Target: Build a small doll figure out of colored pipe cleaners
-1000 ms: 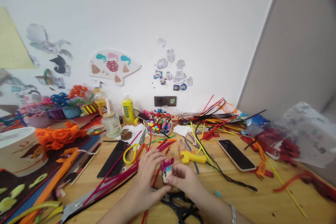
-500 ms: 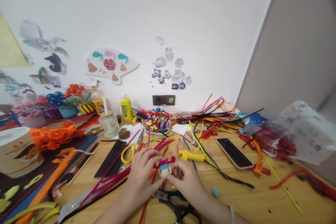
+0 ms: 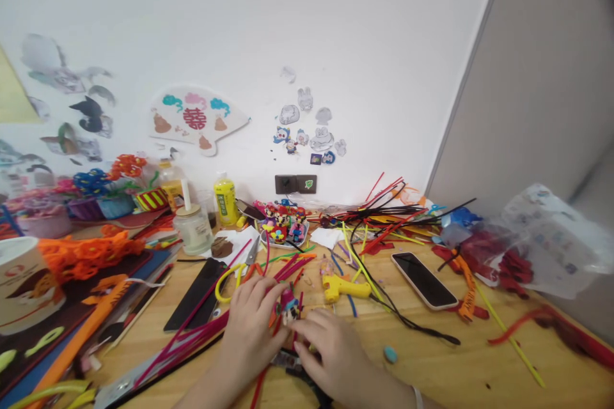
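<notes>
A small figurine (image 3: 290, 307) with a magenta top and a pale, dark-marked face is pinched between the thumb and fingers of my left hand (image 3: 252, 319). My right hand (image 3: 330, 345) is just right of it and lower, index fingertip close to its lower edge, thumb held apart below. Whether that fingertip touches it I cannot tell. Black-handled scissors (image 3: 288, 361) lie beneath my hands, partly covered by the right one. Magenta pipe cleaners (image 3: 204, 332) run past my left wrist.
A yellow glue gun (image 3: 343, 287) and a phone (image 3: 425, 280) lie to the right. Behind, a tray (image 3: 275, 243) holds several small figurines. Large scissors (image 3: 119, 390) lie front left. A paper cup (image 3: 29, 284) stands at far left, a small blue lump (image 3: 390, 354) at right.
The figurine has turned and moved slightly left and down with my left hand. My right fingers have loosened from it and shifted down, covering more of the scissors. The view has shifted slightly.
</notes>
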Available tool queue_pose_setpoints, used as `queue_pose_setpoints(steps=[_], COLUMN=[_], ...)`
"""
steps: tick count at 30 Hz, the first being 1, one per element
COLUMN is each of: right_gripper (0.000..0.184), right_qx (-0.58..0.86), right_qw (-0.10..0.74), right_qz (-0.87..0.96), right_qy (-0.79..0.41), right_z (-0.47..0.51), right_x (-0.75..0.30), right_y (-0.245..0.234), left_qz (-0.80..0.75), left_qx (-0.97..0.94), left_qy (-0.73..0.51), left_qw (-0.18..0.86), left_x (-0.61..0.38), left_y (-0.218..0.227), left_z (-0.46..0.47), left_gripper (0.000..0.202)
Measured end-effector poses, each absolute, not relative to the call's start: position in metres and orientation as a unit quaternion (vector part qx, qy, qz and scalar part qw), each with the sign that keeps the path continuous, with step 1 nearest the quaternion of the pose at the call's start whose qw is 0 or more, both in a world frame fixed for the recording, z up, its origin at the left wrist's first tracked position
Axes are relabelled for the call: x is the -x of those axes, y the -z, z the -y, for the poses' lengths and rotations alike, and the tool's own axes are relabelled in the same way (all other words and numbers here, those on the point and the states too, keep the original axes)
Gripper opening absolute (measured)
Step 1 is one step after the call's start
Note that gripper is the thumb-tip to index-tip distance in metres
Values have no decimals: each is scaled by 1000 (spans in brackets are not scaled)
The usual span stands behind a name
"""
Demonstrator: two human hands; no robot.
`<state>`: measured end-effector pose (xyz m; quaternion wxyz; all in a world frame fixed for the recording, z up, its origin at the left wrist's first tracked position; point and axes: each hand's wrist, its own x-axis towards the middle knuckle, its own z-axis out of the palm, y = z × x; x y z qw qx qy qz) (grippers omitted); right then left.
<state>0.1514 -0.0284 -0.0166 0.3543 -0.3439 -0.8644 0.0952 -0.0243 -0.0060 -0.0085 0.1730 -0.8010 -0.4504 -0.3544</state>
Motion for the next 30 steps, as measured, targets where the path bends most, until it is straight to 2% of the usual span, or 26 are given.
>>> queue_pose_setpoints(steps=[3, 6, 8, 13, 19, 24, 30], right_gripper=[25, 23, 26, 23, 22, 25, 25], right_qx=[343, 452, 606, 713, 728, 720, 706], right_qw=[390, 413, 342, 258, 193, 212, 264], right_qz=[850, 787, 712, 646, 651, 656, 655], right_qy=[-88, -84, -88, -87, -93, -77, -52], right_z=[24, 4, -15, -51, -53, -53, -57], right_x=[-159, -186, -214, -275, -272, -266, -271], right_y=[7, -7, -15, -13, -2, -3, 1], left_qz=[459, 467, 474, 477, 467, 452, 475], left_qx=[798, 791, 787, 787, 797, 798, 790], left_qy=[365, 375, 375, 372, 345, 332, 322], left_qw=[143, 127, 124, 124, 169, 220, 213], left_x=[29, 34, 37, 39, 41, 43, 47], left_y=[11, 14, 16, 20, 22, 27, 43], left_z=[1, -4, -6, -9, -13, -19, -26], left_gripper=[39, 40, 41, 40, 41, 43, 38])
